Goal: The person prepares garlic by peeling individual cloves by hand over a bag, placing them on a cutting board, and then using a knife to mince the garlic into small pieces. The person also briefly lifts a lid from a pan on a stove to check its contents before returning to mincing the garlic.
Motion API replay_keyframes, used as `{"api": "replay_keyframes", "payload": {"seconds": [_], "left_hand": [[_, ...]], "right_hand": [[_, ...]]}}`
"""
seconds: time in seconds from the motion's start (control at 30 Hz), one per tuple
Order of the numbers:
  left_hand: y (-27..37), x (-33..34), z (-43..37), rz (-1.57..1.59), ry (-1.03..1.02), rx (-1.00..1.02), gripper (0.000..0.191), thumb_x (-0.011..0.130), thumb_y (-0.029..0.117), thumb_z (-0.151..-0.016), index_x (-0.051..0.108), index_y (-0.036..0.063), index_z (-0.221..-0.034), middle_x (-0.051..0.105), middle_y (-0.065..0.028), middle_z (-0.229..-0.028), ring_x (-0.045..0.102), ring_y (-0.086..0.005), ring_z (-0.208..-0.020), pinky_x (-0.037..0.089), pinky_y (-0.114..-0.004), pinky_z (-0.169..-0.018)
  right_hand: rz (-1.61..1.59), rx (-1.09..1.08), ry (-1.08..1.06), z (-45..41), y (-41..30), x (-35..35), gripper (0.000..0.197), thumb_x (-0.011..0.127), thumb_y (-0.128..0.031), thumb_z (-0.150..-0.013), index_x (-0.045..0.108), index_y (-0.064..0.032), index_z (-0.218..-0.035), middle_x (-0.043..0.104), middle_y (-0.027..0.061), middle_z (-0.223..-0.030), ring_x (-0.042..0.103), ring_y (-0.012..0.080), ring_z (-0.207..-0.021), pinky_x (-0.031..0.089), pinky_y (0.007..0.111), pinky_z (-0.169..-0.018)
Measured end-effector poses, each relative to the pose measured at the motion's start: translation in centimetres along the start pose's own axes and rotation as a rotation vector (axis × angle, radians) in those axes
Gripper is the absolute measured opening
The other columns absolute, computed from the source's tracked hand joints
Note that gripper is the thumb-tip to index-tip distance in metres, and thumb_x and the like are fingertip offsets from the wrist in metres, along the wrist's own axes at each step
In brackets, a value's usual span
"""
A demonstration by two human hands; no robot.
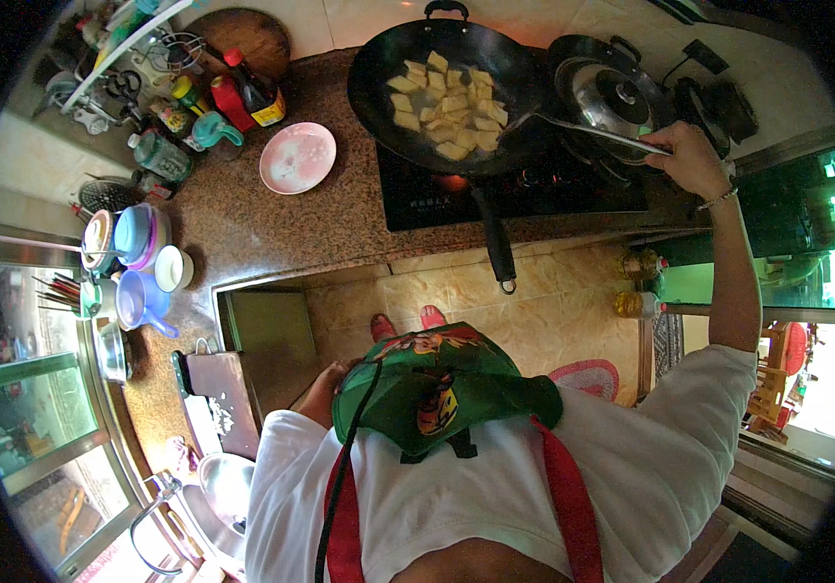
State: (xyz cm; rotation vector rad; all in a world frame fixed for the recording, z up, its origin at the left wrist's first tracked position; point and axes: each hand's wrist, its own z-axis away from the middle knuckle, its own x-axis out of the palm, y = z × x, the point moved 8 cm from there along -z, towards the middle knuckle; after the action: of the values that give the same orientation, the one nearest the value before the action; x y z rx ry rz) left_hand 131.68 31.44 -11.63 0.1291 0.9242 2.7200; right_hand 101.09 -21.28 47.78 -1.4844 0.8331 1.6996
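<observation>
My right hand (687, 160) is closed around the handle of a metal spatula (599, 134), whose head reaches the right side of the food in a black wok (381, 120). Flat, pale yellow pieces of food (454, 106) lie spread over the wok's bottom. The wok stands on a black cooktop (424, 200), its long handle pointing towards me. My left hand (326, 386) hangs low beside the green apron (454, 379); its fingers are mostly hidden, so its grip cannot be made out. A pink and white plate (298, 158) rests on the granite counter left of the wok.
A lidded pan (610, 95) stands right of the wok. Sauce bottles (257, 95) and jars crowd the back left. Bowls and a blue strainer or ladle (142, 299) line the window side, near a knife and cutting board (224, 401) beside the sink (224, 488). Oil bottles (636, 305) stand on the floor.
</observation>
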Motion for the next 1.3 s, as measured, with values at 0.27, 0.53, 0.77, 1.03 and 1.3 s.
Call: {"api": "replay_keyframes", "payload": {"seconds": [0.27, 0.53, 0.77, 1.03, 1.3], "left_hand": [[0.6, 0.0, 0.4, -0.003, 0.032, 0.009, 0.053, 0.062, 0.043, -0.085, 0.062, -0.0015, -0.113, 0.065, -0.0198, -0.098, 0.064, -0.0216, -0.091, 0.049, -0.039, -0.079], [1.0, -0.2, 0.8, -0.025, 0.069, 0.019, 0.053, 0.061, 0.044, -0.086, 0.063, -0.0023, -0.111, 0.066, -0.0203, -0.096, 0.064, -0.0211, -0.089, 0.050, -0.039, -0.078], [4.0, -0.2, 1.5, -0.196, 0.174, 0.073, 0.053, 0.061, 0.044, -0.086, 0.064, -0.0030, -0.110, 0.067, -0.0207, -0.094, 0.065, -0.0206, -0.087, 0.050, -0.039, -0.077], [36.7, 0.1, 4.0, 0.499, 0.085, 0.394, 0.061, 0.055, 0.051, -0.095, 0.054, 0.0013, -0.130, 0.065, -0.0137, -0.114, 0.063, -0.0198, -0.098, 0.050, -0.034, -0.087], [50.4, 7.3, 5.5, 1.266, -0.285, 0.358, 0.041, 0.063, 0.047, -0.091, 0.051, 0.0090, -0.100, 0.059, -0.0086, -0.088, 0.062, -0.0211, -0.077, 0.053, -0.033, -0.067]], "right_hand": [[-0.010, -0.117, 0.002, -1.5, -0.1, 2.8, 0.032, 0.077, -0.012, -0.076, 0.072, -0.0059, -0.107, 0.071, 0.0160, -0.096, 0.068, 0.0274, -0.084, 0.052, 0.038, -0.078], [-0.050, -0.011, -0.050, -4.2, -2.6, 6.9, 0.032, 0.075, -0.019, -0.079, 0.072, -0.0090, -0.110, 0.069, 0.0167, -0.100, 0.067, 0.0315, -0.088, 0.054, 0.041, -0.084], [-0.079, -0.193, 0.229, -1.7, -4.8, 3.6, 0.030, 0.073, -0.018, -0.083, 0.072, -0.0105, -0.112, 0.069, 0.0145, -0.086, 0.065, 0.0247, -0.071, 0.051, 0.037, -0.068], [-0.089, -0.129, 0.136, -0.8, -2.4, 5.4, 0.030, 0.074, -0.021, -0.080, 0.073, -0.0168, -0.110, 0.067, 0.0159, -0.086, 0.065, 0.0312, -0.078, 0.051, 0.040, -0.073], [-0.330, -0.187, 0.316, -2.4, -6.5, 8.6, 0.030, 0.073, -0.023, -0.082, 0.072, -0.0169, -0.112, 0.067, 0.0170, -0.085, 0.064, 0.0318, -0.071, 0.051, 0.041, -0.065]]}}
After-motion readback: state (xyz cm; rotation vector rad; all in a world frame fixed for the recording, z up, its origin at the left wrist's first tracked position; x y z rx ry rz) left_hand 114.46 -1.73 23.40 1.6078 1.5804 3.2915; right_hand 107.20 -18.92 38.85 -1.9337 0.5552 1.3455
